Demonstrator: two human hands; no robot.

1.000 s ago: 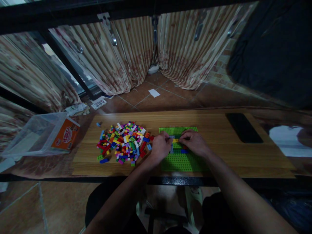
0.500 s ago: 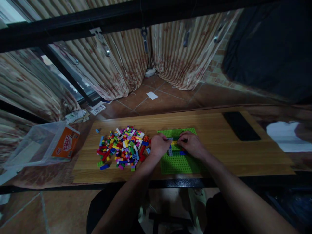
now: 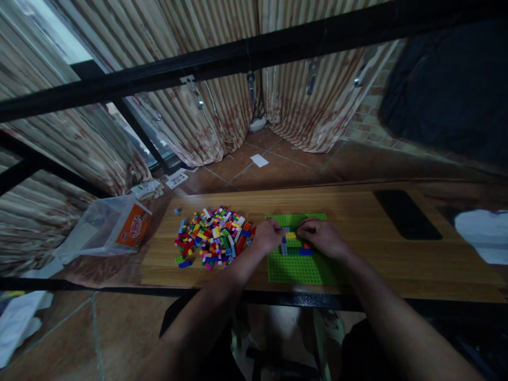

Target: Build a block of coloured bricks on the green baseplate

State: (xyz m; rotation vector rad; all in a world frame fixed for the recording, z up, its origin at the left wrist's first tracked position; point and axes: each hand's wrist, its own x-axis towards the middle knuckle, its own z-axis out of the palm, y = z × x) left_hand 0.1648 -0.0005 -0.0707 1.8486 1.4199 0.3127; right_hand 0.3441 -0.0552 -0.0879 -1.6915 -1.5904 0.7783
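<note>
A green studded baseplate (image 3: 293, 271) lies on the wooden table, with a low structure of grey, yellow, green, blue and red bricks on it. At the structure's left side is my left hand (image 3: 270, 235), fingers pinched near the grey bricks (image 3: 283, 246). My right hand (image 3: 320, 234) bends over the right end, its fingertips closed by the yellow brick (image 3: 291, 235). Whatever sits between the fingers of either hand is too small and hidden to name. A blue brick (image 3: 306, 252) shows below the right hand.
Left of the baseplate spreads a pile of loose coloured bricks (image 3: 216, 238). A black phone-like slab (image 3: 407, 214) lies on the table (image 3: 357, 211) at the right. Beyond the left edge stands a clear plastic box (image 3: 105, 225) with an orange label. A black metal bar (image 3: 222, 61) crosses behind.
The camera view has shifted, so the table and bricks appear farther right. Both hands stay at the brick structure with little visible movement.
</note>
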